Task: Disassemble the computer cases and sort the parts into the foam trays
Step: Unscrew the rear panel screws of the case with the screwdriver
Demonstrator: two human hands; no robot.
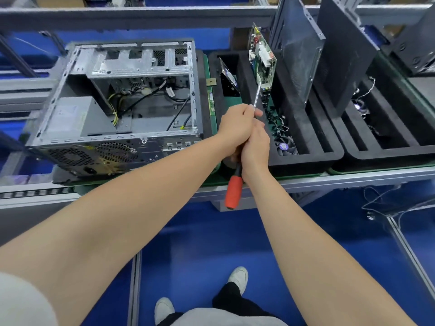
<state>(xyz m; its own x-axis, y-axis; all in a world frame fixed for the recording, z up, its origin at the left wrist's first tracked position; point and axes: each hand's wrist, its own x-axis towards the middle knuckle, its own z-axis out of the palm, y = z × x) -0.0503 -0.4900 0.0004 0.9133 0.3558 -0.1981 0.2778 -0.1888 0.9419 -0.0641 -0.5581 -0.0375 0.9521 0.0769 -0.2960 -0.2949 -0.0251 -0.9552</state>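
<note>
An open grey computer case (pixel 117 107) lies on its side at the left of the bench, with loose cables and a power supply inside. To its right stands a black foam tray (pixel 306 158) with a green motherboard (pixel 262 60) upright in a slot, a hard drive (pixel 229 78), and a small fan (pixel 286 145). Both hands meet over the tray's near left corner around a screwdriver with a red handle (pixel 234 191). My left hand (pixel 237 128) grips its metal shaft. My right hand (pixel 255 147) wraps it just above the handle.
Two dark side panels (pixel 299 48) stand upright in the tray's right slots. A second foam tray (pixel 388 142) at far right holds cables. The bench's aluminium rail (pixel 329 180) runs along the front edge. Blue floor and my shoes lie below.
</note>
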